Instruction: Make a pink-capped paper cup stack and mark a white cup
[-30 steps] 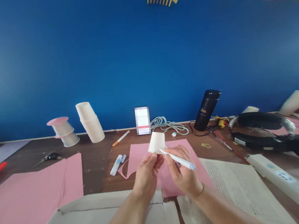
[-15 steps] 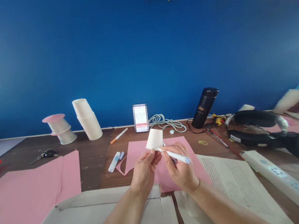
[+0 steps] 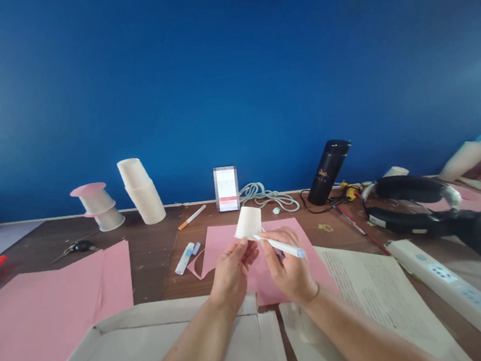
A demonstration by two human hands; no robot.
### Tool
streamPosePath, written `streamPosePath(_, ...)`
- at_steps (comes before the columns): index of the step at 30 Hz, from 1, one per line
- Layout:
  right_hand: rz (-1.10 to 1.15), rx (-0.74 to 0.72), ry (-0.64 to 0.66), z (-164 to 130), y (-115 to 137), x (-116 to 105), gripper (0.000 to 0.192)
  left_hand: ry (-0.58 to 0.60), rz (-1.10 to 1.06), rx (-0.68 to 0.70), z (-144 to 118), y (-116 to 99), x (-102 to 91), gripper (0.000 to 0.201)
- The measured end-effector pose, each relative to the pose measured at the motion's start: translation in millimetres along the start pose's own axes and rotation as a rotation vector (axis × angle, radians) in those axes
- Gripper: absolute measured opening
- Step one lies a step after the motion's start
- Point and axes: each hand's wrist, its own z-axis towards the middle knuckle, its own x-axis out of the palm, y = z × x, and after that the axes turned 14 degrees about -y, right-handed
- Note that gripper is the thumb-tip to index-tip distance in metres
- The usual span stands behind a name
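- Two bare hands work over a pink sheet (image 3: 261,286); the left hand (image 3: 231,269) pinches the rim of a white cup (image 3: 248,222), thumb in front, fingers curled in close.
- The cup is held upside down above the sheet, wide rim low; no writing can be made out on its side.
- The right hand (image 3: 290,267) has its fingers closed round a white pen (image 3: 287,249), tip at the cup's rim; whether it touches, I cannot tell.
- The flask (image 3: 329,175) carries gold script with a smaller line beneath, neither legible.
- The paper (image 3: 370,287) right of the pink sheet bears rows of print, too small to read.
- The box (image 3: 132,338) shows a few dark strokes.
- The phone (image 3: 226,188) has a pixelated screen with a red band.
- The tube (image 3: 184,258) left of the sheet has a pale blue label, unreadable.
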Motion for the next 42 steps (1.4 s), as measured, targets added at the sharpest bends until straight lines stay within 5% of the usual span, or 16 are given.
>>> streamPosePath(42, 0.032, 0.059, -0.025, -0.5, 0.3, -1.3, 0.017, -0.051, -0.058, -0.035, 1.3, -2.1, -1.7, 0.012)
